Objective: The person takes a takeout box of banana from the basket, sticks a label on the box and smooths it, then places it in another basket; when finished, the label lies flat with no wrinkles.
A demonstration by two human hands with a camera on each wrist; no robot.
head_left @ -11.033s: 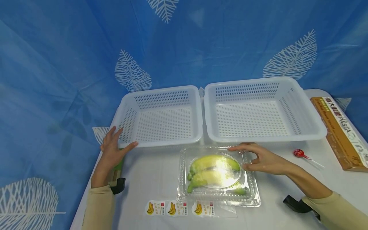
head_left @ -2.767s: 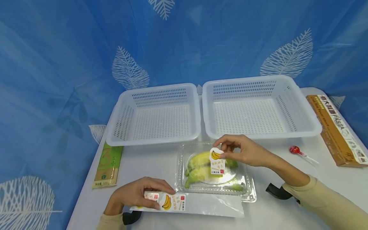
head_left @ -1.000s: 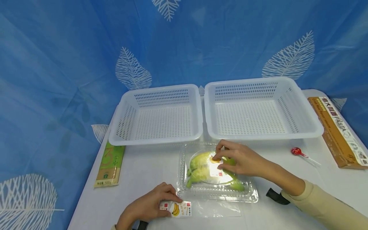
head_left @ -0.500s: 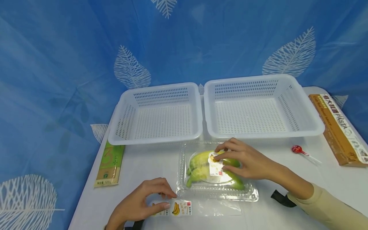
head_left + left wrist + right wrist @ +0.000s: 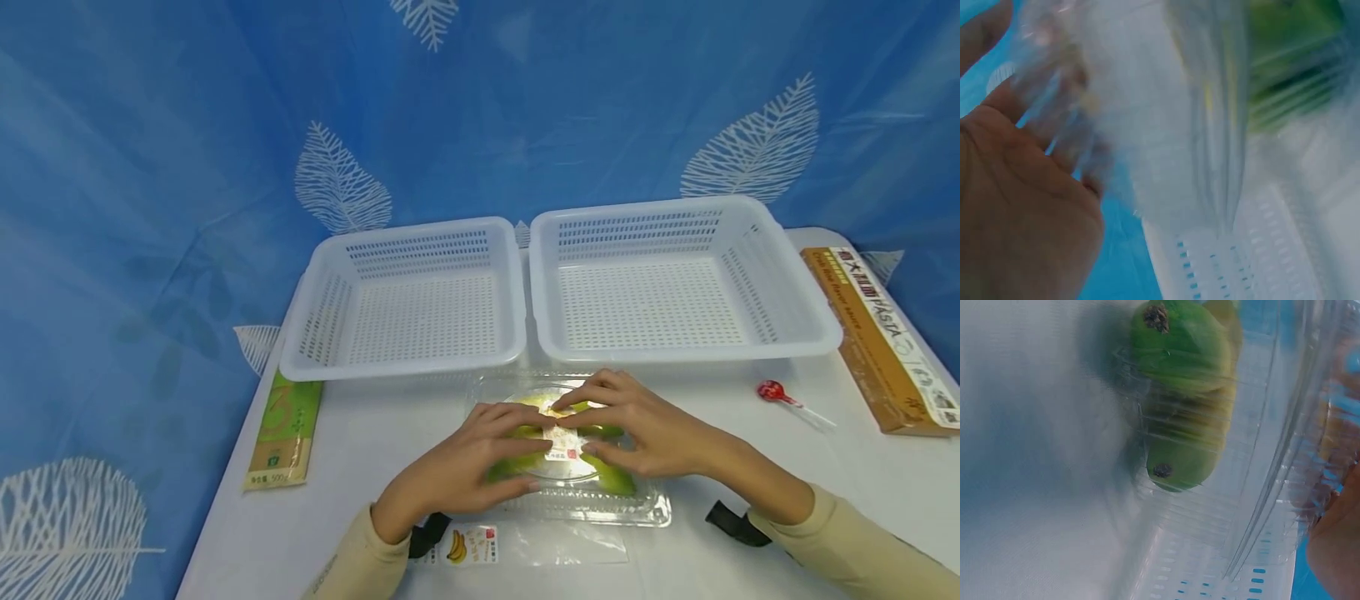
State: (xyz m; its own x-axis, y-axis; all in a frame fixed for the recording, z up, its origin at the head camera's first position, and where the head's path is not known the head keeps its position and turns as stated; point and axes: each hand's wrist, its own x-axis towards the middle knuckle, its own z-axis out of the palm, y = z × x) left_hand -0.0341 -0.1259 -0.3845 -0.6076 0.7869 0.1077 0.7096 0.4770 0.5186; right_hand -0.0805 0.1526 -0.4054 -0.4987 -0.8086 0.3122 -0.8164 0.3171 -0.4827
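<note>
A clear plastic clamshell box (image 5: 658, 510) with green-yellow bananas (image 5: 617, 479) inside lies in the middle of the table. On its lid sits a white banana sticker (image 5: 561, 450), partly covered by fingers. My left hand (image 5: 480, 458) reaches over the lid from the left, fingers extended onto the sticker. From the right, my right hand (image 5: 648, 429) rests its fingertips on the same sticker and lid. The two hands' fingertips meet there. Under the left wrist lies a strip of banana stickers (image 5: 472, 545). The right wrist view shows banana ends (image 5: 1185, 356) through the box wall.
Two white perforated baskets (image 5: 405, 371) (image 5: 690, 352) stand side by side behind the box. A green and tan 500 g packet (image 5: 285, 429) lies at left. At right are a red lollipop (image 5: 772, 391) and a brown pasta box (image 5: 873, 358).
The sticker has gone from my right fingers onto the lid. My left hand has let go of the sticker strip and moved up and right onto the lid beside the right hand.
</note>
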